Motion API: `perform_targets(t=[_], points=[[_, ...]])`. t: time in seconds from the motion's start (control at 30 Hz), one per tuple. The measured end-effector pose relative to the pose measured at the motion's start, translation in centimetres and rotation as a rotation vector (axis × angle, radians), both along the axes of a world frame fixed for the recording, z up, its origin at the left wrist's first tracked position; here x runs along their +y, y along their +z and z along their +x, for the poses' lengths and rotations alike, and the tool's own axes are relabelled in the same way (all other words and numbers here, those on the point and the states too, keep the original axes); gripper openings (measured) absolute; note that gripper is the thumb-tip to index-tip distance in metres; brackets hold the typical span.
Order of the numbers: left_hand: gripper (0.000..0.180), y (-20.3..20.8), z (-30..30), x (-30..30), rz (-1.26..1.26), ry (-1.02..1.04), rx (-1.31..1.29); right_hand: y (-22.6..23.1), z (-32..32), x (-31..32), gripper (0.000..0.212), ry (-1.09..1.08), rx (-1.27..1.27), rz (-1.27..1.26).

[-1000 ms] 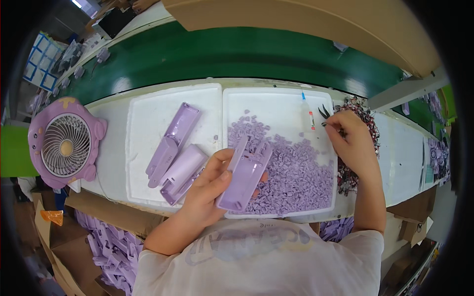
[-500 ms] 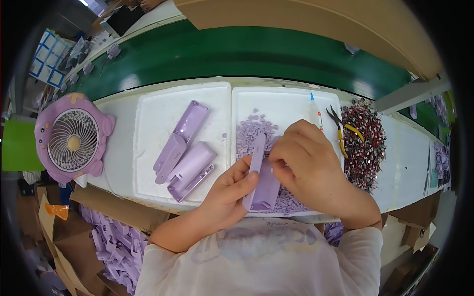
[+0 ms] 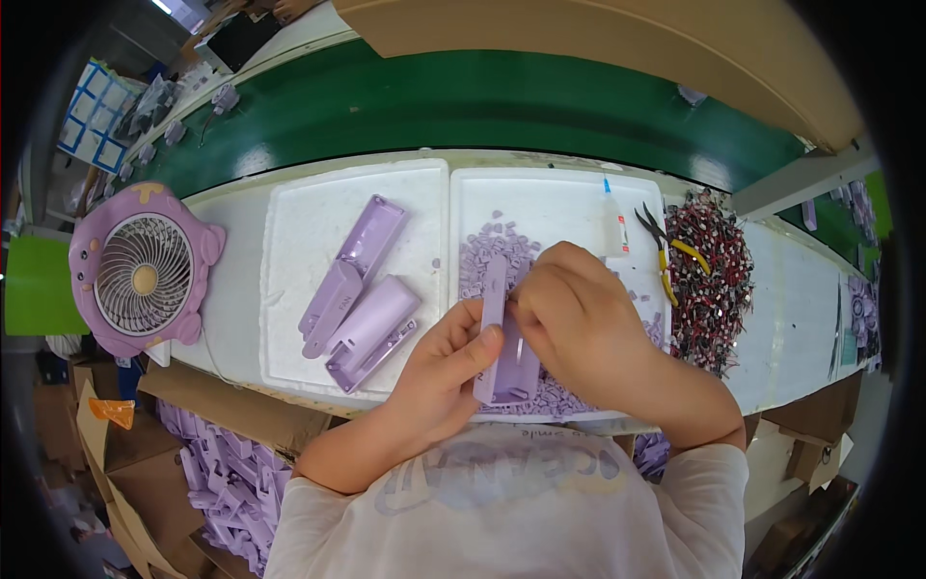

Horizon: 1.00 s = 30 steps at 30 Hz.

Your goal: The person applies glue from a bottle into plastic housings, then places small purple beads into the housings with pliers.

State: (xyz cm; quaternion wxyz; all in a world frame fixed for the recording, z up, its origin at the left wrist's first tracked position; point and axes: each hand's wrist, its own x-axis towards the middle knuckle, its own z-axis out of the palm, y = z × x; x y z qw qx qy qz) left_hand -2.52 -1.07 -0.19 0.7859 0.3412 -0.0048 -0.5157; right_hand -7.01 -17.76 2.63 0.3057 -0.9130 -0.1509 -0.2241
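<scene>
A long purple plastic housing (image 3: 516,372) with a hollow inside is tilted over the right white foam tray. My left hand (image 3: 449,362) is closed round its left side, the thumb pressed on the outer wall. My right hand (image 3: 579,304) has its fingers pinched together at the housing's upper right edge; whatever they hold is hidden behind the knuckles. Beneath both hands lies a heap of small purple plastic pieces (image 3: 555,398). In the left foam tray (image 3: 289,222) rest several more purple housings (image 3: 378,323), some with open hollows facing up.
Right of the trays are yellow-handled pliers (image 3: 667,261), a blue-tipped glue bottle (image 3: 615,224) and a pile of small red-and-black wired parts (image 3: 712,289). A purple fan (image 3: 145,275) stands left. Behind runs a green conveyor (image 3: 463,101). A box of purple parts (image 3: 227,492) sits below left.
My right hand has shifted slightly left, closer against the housing's edge. The housing has turned a little more upright in my left hand.
</scene>
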Motion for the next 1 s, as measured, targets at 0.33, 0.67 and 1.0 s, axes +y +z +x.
perform_targets(t=[0.33,0.67,1.0], points=[[0.03,-0.3,0.3,-0.2,0.001,0.022,0.212,-0.3,0.6,0.2,0.02,-0.101,0.147,0.294],[0.028,-0.5,0.4,-0.2,-0.052,0.008,0.199,0.4,0.8,0.2,0.023,-0.039,0.051,-0.032],[0.031,-0.5,0.5,0.0,-0.055,0.012,0.139,0.6,0.9,0.3,0.022,-0.035,0.07,0.026]])
